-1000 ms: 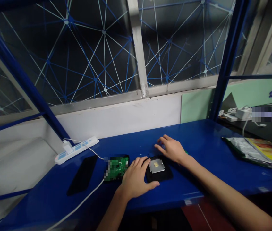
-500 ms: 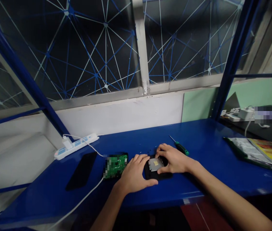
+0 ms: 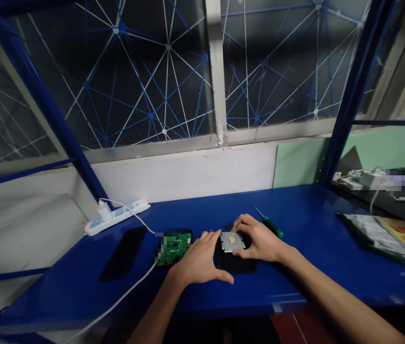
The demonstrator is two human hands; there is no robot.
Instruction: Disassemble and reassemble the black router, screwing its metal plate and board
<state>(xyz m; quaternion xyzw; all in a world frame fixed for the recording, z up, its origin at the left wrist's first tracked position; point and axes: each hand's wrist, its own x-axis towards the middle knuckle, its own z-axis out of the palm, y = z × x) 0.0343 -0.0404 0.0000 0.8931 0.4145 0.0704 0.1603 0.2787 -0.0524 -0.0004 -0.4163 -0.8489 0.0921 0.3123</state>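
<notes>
My right hand (image 3: pixel 260 239) pinches a silver metal plate (image 3: pixel 227 244) by its edges, thumb at the near side and fingers at the far side. A pale square pad sits on the plate's top face. Beneath it, on the table, lies a black plastic case (image 3: pixel 236 263), partly covered by plate and hand. My left hand (image 3: pixel 202 258) rests at the left edge of this case, fingers stretched and thumb spread apart. To its left is a green circuit board (image 3: pixel 175 247) in a dark frame, partly hidden by the hand and by pixelation.
A green-handled screwdriver (image 3: pixel 272 226) lies behind my right hand. On the left are a flat black panel (image 3: pixel 123 253), a white power strip (image 3: pixel 116 216) and a white cable (image 3: pixel 116 303). A shiny packet (image 3: pixel 385 236) lies to the right on the blue table (image 3: pixel 306 272).
My right hand has raised the metal plate a little from the black case. The left hand stays at the case's left side. The view has shifted slightly.
</notes>
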